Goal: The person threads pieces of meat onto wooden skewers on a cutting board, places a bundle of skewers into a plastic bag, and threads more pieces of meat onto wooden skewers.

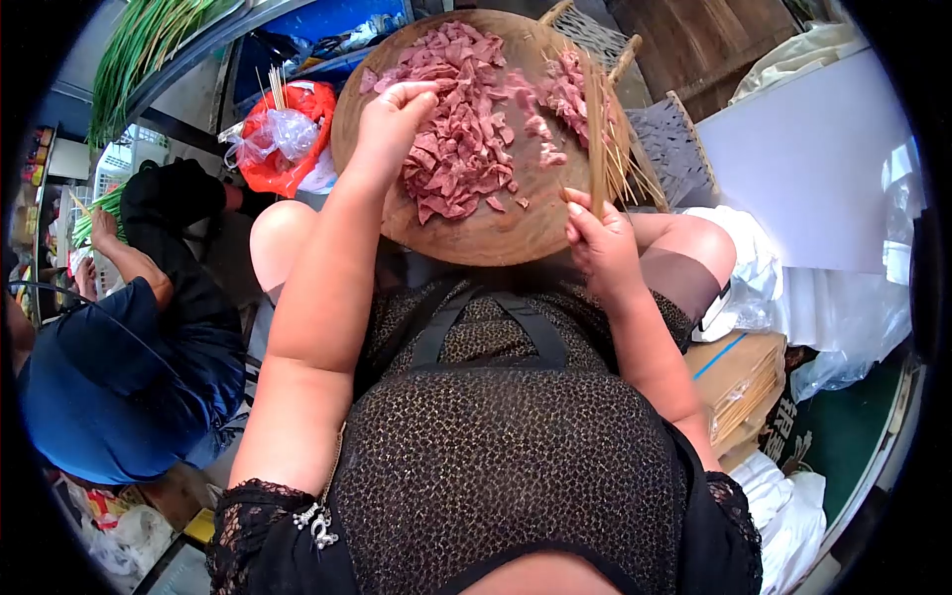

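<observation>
Raw meat slices (451,129) are heaped on a round wooden board (496,233). My left hand (397,114) is over the pile's left side, thumb and fingers pinched at the meat; what lies between the fingertips is too small to tell. Beyond the board's lower right edge, my right hand (602,238) is closed around wooden skewers (596,139), which point up and away. A strip of meat (538,127) stretches just above this hand. More meat (567,94) lies at the board's right, beside loose skewers (625,164).
A red plastic bag (288,139) with a clear bag and sticks stands left of the board. Another person in blue (119,377) sits at the far left, hands near green stalks. A white panel (803,164) and a cardboard stack (739,387) are on the right.
</observation>
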{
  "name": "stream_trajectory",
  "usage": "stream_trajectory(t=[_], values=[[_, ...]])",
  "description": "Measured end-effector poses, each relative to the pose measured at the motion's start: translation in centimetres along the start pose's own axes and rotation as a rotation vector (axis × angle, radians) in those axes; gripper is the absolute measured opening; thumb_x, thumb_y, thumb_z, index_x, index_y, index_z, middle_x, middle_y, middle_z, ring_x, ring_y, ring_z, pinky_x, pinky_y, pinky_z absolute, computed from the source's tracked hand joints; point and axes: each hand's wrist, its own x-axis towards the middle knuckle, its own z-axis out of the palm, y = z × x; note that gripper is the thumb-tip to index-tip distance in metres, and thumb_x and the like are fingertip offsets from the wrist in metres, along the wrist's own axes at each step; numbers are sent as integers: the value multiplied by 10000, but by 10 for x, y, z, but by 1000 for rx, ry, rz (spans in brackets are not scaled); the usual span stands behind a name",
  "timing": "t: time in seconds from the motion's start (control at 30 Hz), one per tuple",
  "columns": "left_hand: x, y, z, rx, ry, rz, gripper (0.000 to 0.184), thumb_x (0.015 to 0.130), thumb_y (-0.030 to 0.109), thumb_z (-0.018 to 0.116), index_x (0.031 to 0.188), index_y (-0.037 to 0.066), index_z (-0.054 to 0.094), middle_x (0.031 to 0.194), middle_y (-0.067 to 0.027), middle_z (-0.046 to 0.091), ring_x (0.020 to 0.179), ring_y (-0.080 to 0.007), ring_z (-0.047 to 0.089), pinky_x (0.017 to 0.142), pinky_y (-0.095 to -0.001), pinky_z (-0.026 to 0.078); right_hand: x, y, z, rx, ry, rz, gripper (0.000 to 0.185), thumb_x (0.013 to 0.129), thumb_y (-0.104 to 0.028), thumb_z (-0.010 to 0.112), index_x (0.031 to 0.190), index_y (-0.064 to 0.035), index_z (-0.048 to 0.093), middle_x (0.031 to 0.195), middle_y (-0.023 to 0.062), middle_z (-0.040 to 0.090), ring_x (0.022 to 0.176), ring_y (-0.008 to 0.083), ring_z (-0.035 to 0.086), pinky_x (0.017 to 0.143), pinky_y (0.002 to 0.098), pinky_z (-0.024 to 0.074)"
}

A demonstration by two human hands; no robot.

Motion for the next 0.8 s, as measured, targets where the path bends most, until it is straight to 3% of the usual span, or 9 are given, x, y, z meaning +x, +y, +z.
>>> stream_trajectory(t=[0.1,0.23,0.37,0.43,0.47,0.53,0.6,0.67,0.8], values=[[-15,-6,1,672,-135,266,135,812,113,670,909,20,668,867,-22,667,776,-80,586,721,-234,468,-6,7,-11,19,57,-17,271,899,-184,568,1146,-72,549,652,-38,499,405,24,348,342,166,260],[-46,-6,17,1333,-244,267,257,710,322,717,837,109,653,869,-139,623,808,-308,612,724,-384,494,-7,15,-14,28,43,-4,256,900,-186,569,1129,-74,555,647,-43,497,400,17,339,340,163,249],[-37,-17,8,1450,-376,276,232,718,257,707,858,82,647,852,-123,631,762,-278,619,690,-381,494,-9,14,-11,40,35,-16,252,899,-185,570,1127,-77,559,644,-46,496,403,16,340,345,161,244],[-35,-3,6,1093,-343,154,228,732,194,700,918,69,658,807,-115,651,691,-204,617,650,-351,493,-11,15,-13,36,33,-11,255,897,-188,573,1128,-79,563,642,-48,496,410,15,345,352,160,247],[-35,3,5,947,-298,59,205,783,151,676,960,49,665,773,-74,670,674,-121,600,608,-289,482,-13,16,-13,38,37,-9,255,897,-188,573,1128,-79,563,642,-48,496,410,15,345,352,160,247],[-23,-1,0,710,-202,35,164,841,128,632,965,27,664,822,-33,670,711,-94,603,621,-244,489,-13,15,-12,3,48,15,260,896,-195,575,1130,-82,565,641,-48,496,413,16,343,354,165,249],[-14,-6,-3,565,-194,-4,181,887,125,580,1025,27,643,901,-42,660,755,-95,609,642,-226,504,-13,16,-11,-12,42,27,263,896,-198,574,1131,-80,565,642,-47,497,417,17,346,359,166,252],[-13,2,5,163,-95,-192,221,906,134,549,1094,33,605,956,-64,648,801,-117,617,667,-253,528,-12,16,-9,-28,33,32,265,897,-201,573,1132,-79,565,643,-47,499,420,19,349,363,167,254],[-9,5,7,-102,-38,-240,300,937,157,489,1214,43,513,1053,-121,613,872,-236,632,732,-334,552,-12,17,-4,-127,7,22,314,883,-198,594,1162,-58,554,672,-16,529,507,34,433,434,167,306]])
